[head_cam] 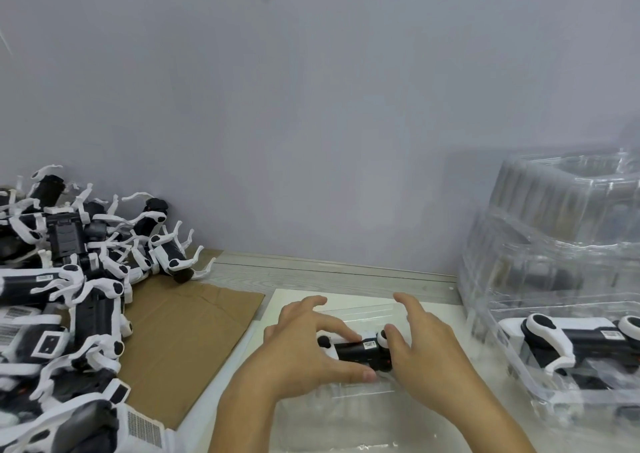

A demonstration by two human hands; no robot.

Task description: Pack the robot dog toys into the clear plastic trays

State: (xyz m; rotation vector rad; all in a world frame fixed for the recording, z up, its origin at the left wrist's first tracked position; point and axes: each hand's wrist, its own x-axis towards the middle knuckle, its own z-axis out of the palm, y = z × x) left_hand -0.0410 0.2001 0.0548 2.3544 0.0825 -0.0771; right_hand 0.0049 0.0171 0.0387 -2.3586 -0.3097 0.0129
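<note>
Here both hands are gripping one toy dog (360, 350) over a clear tray (332, 414): left hand (304, 345) pinching its nine o'clock end, right hand (426, 345) clasping three o'clock.

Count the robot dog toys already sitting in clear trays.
2. One toy lies in the tray under both hands; another toy sits in the tray at right. The stacked trays may hide more.
</note>
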